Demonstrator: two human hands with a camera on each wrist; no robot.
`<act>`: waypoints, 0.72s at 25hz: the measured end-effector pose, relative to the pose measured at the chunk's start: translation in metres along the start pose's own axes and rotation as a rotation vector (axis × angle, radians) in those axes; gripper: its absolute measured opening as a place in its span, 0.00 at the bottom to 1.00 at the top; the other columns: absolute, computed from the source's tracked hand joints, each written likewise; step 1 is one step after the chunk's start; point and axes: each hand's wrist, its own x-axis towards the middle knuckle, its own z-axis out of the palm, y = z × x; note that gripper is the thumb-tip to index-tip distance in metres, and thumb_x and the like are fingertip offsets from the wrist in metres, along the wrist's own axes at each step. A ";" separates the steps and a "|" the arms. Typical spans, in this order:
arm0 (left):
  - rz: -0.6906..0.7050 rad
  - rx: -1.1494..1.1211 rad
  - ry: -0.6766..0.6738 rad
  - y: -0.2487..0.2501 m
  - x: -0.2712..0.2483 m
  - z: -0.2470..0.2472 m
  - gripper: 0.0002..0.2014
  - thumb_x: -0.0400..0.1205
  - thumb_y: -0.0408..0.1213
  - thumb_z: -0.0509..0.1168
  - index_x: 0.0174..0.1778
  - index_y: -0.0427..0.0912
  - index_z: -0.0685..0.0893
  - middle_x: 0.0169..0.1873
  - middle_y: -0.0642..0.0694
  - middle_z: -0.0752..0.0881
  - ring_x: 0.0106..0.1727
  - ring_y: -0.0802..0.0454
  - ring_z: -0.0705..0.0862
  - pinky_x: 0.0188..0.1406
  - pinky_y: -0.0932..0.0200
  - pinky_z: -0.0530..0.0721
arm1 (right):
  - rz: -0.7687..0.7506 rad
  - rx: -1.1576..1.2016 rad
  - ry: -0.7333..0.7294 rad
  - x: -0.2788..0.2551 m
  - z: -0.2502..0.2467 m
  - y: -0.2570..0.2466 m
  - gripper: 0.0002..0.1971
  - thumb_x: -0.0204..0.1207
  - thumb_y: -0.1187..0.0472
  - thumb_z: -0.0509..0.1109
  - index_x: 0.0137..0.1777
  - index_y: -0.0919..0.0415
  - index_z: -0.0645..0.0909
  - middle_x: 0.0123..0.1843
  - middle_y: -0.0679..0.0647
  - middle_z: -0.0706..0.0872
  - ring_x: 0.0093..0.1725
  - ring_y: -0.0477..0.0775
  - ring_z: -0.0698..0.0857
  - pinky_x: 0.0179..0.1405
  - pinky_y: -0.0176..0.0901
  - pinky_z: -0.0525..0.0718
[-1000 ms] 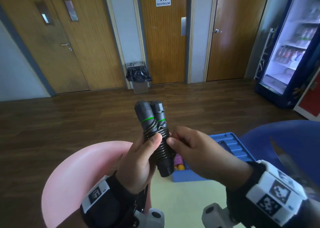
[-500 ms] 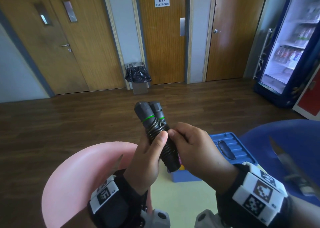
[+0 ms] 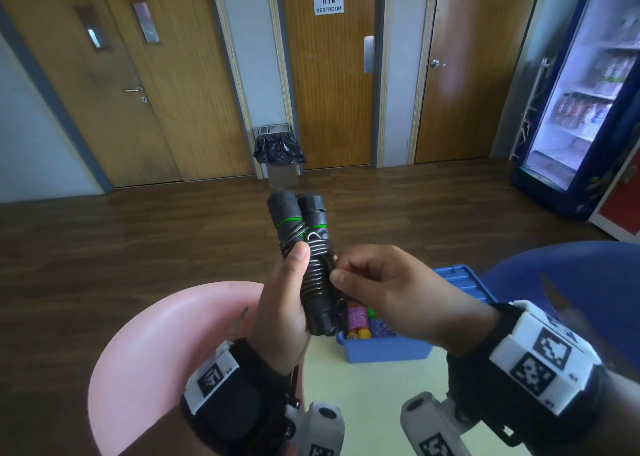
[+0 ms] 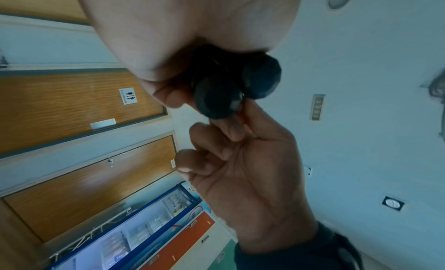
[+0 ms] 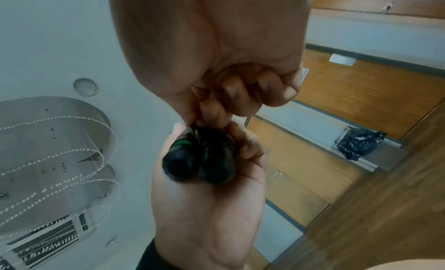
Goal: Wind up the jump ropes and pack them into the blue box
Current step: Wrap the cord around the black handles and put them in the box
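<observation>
A black jump rope (image 3: 306, 248) with two green-ringed handles side by side and its thin cord wound round them is held upright in mid-air. My left hand (image 3: 285, 303) grips the lower half of the bundle, thumb pressed on the coils. My right hand (image 3: 377, 289) pinches the cord at the right side of the coils with thumb and curled fingers. The handle ends (image 4: 224, 95) (image 5: 199, 165) show in both wrist views. The open blue box (image 3: 388, 345) stands on the table under my right hand, with coloured ropes (image 3: 360, 320) inside.
A pink chair (image 3: 166, 351) is at lower left and a blue chair (image 3: 568, 275) at right. The pale yellow table (image 3: 367, 403) lies below my wrists. Beyond are wooden doors, a lined bin (image 3: 278, 151) and a drinks fridge (image 3: 585, 102).
Both hands and the bundle have risen slightly and tilted. My right hand slid from the front of the coils to their right side, showing more of the box's contents.
</observation>
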 end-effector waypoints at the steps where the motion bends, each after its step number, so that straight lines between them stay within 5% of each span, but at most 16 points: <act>1: 0.011 0.013 0.020 -0.002 -0.001 -0.002 0.38 0.72 0.57 0.77 0.69 0.33 0.78 0.52 0.34 0.77 0.55 0.39 0.79 0.58 0.42 0.78 | 0.015 0.004 0.018 -0.001 0.004 0.001 0.17 0.76 0.49 0.66 0.36 0.63 0.77 0.34 0.69 0.76 0.34 0.55 0.73 0.36 0.62 0.77; 4: -0.001 0.124 0.071 -0.008 -0.005 -0.008 0.34 0.72 0.61 0.74 0.62 0.35 0.80 0.50 0.33 0.77 0.57 0.37 0.76 0.62 0.36 0.71 | 0.067 0.027 0.056 -0.006 0.012 0.004 0.15 0.77 0.50 0.67 0.36 0.61 0.77 0.31 0.62 0.75 0.33 0.53 0.73 0.35 0.57 0.76; 8: -0.006 0.193 0.031 -0.009 -0.008 -0.008 0.30 0.73 0.57 0.71 0.60 0.34 0.80 0.44 0.34 0.78 0.48 0.39 0.78 0.51 0.43 0.75 | 0.149 -0.043 0.109 -0.015 0.016 0.004 0.16 0.83 0.58 0.68 0.33 0.59 0.73 0.28 0.50 0.73 0.31 0.49 0.71 0.33 0.47 0.73; 11: -0.031 0.196 0.012 -0.010 -0.007 -0.005 0.30 0.72 0.56 0.69 0.60 0.35 0.81 0.40 0.37 0.80 0.40 0.45 0.80 0.40 0.51 0.78 | 0.168 -0.087 0.123 -0.015 0.014 0.001 0.17 0.83 0.58 0.68 0.32 0.61 0.73 0.26 0.47 0.72 0.29 0.47 0.70 0.31 0.45 0.72; 18: 0.111 0.472 0.011 -0.013 -0.007 -0.003 0.25 0.75 0.56 0.64 0.52 0.34 0.80 0.37 0.39 0.80 0.40 0.45 0.80 0.41 0.48 0.80 | 0.342 0.069 0.130 -0.010 0.011 -0.001 0.17 0.84 0.59 0.67 0.32 0.61 0.75 0.28 0.52 0.73 0.30 0.53 0.71 0.29 0.42 0.73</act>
